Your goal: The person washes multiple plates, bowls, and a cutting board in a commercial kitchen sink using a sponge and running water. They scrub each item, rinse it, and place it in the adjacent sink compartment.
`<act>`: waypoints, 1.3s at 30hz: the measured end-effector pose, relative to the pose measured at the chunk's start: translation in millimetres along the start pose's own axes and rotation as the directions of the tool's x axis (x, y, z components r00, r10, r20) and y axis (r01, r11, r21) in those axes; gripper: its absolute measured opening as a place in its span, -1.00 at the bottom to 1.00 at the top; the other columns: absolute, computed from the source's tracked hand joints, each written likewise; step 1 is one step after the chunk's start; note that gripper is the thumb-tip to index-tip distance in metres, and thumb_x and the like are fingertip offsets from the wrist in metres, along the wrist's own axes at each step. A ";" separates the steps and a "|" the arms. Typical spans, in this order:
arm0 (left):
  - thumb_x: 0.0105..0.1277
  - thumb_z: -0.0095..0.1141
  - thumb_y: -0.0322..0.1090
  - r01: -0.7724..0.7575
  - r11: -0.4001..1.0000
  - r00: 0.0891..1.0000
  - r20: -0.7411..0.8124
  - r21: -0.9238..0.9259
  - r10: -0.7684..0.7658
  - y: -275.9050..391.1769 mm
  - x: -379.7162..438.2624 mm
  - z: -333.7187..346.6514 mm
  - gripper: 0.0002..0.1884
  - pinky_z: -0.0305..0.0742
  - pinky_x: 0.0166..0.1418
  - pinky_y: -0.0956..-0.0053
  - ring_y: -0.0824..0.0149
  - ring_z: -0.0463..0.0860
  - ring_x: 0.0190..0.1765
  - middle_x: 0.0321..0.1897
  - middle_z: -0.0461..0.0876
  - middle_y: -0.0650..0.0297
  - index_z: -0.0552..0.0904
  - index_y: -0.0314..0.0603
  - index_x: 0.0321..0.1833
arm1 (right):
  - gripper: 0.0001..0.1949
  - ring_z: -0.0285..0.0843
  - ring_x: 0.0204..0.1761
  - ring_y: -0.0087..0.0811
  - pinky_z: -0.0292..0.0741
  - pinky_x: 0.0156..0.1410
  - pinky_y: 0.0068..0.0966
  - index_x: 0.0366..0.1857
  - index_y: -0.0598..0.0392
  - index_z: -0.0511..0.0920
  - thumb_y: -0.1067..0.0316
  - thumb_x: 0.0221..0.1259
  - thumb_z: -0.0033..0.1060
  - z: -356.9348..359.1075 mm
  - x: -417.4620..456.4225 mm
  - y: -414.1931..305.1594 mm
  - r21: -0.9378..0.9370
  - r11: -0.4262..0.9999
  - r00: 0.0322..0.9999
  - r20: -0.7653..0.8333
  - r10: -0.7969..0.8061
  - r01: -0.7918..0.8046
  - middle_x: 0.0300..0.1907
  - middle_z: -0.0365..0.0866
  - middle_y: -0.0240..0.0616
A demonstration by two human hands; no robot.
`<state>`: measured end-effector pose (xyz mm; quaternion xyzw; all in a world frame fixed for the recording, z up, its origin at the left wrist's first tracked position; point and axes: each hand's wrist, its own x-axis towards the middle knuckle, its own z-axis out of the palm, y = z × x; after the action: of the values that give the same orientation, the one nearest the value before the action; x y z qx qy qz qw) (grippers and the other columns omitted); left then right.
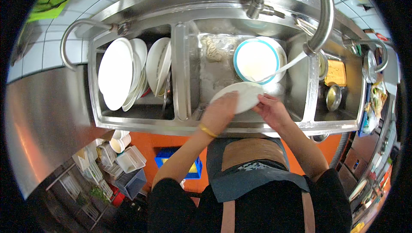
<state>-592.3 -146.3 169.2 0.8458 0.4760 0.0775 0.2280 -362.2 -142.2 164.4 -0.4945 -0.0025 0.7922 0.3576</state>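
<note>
Above the front of the middle sink basin (212, 81), a white plate (249, 99) is tilted between my two hands. My right hand (272, 109) pinches its right rim with thumb and fingers. Across the plate's left side lies my left hand (222, 110), slightly blurred, hiding that part of the rim. Just beyond the plate is a white bowl with a blue rim (236, 59), resting over another white dish (282, 57). A stream of water (286, 67) runs from the faucet spout (310, 49) into the bowl. A crumpled pale cloth (213, 50) lies at the basin's back left.
White plates (116, 72) stand on edge in the left basin. The right basin holds a metal bowl (333, 97) and an orange-tan block (335, 73). The curved faucet pipe (326, 11) overhangs the middle basin. A steel counter (48, 110) adjoins at left; a blue crate (194, 173) sits below.
</note>
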 end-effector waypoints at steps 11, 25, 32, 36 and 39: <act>0.35 -0.05 -0.51 -0.313 -0.326 0.354 0.209 -0.892 -0.912 -157.5 -64.4 -99.1 -0.52 0.48 0.38 0.15 -0.01 0.47 0.31 0.25 0.46 -0.09 0.28 -0.53 0.33 | -0.63 0.72 -0.18 -0.20 0.62 -0.10 -0.39 0.11 0.26 0.53 0.31 0.27 0.09 -148.1 140.9 -26.9 -0.595 0.801 0.827 -0.419 -0.374 0.061 -0.04 0.68 -0.05; 0.28 0.23 -0.30 0.513 0.820 0.783 -0.254 -0.255 -0.568 -151.8 135.2 135.2 -0.51 0.39 0.35 0.19 0.09 0.18 0.49 0.49 0.10 0.08 0.49 -0.05 0.29 | -0.57 0.65 -0.10 -0.30 0.65 -0.02 -0.38 0.07 0.31 0.48 0.34 0.17 0.35 -217.7 214.6 -55.9 -0.580 0.814 0.968 -0.196 -0.155 0.012 -0.13 0.65 -0.10; 0.18 0.02 -0.53 0.560 0.062 0.538 0.306 -0.826 -0.786 -172.8 182.3 182.6 -0.52 0.43 0.29 0.21 0.02 0.52 0.20 0.31 0.41 0.00 0.51 -0.26 0.24 | -0.59 0.69 -0.22 -0.35 0.68 -0.15 -0.45 0.05 0.32 0.53 0.48 0.08 0.34 -142.1 133.8 -73.0 -0.595 0.803 0.931 -0.282 -0.232 0.020 -0.16 0.69 -0.09; 0.20 0.04 -0.53 0.221 0.855 0.959 -0.056 -0.470 -0.278 -110.8 131.0 185.3 -0.53 0.46 0.25 0.19 0.04 0.56 0.18 0.21 0.52 -0.04 0.50 -0.28 0.24 | -0.66 0.66 -0.33 -0.44 0.64 -0.21 -0.54 -0.01 0.25 0.57 0.46 0.10 0.33 -133.6 127.3 -59.3 -0.554 0.831 0.936 -0.263 -0.235 0.053 -0.27 0.70 -0.22; 0.30 0.06 -0.36 0.159 0.831 0.978 0.201 -0.533 -0.057 -51.9 95.0 179.1 -0.48 0.00 0.59 0.25 0.02 0.11 0.53 0.49 0.16 0.01 0.40 -0.22 0.35 | -0.68 0.65 -0.21 -0.44 0.64 -0.12 -0.51 0.01 0.18 0.56 0.42 0.17 0.27 -121.2 122.0 -48.3 -0.537 0.843 0.949 -0.248 -0.193 0.031 -0.20 0.67 -0.23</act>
<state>-519.1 -99.3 -21.1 0.7207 0.4591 0.1217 0.5049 -270.9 -79.2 24.3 -0.6838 -0.1957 0.6566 0.2509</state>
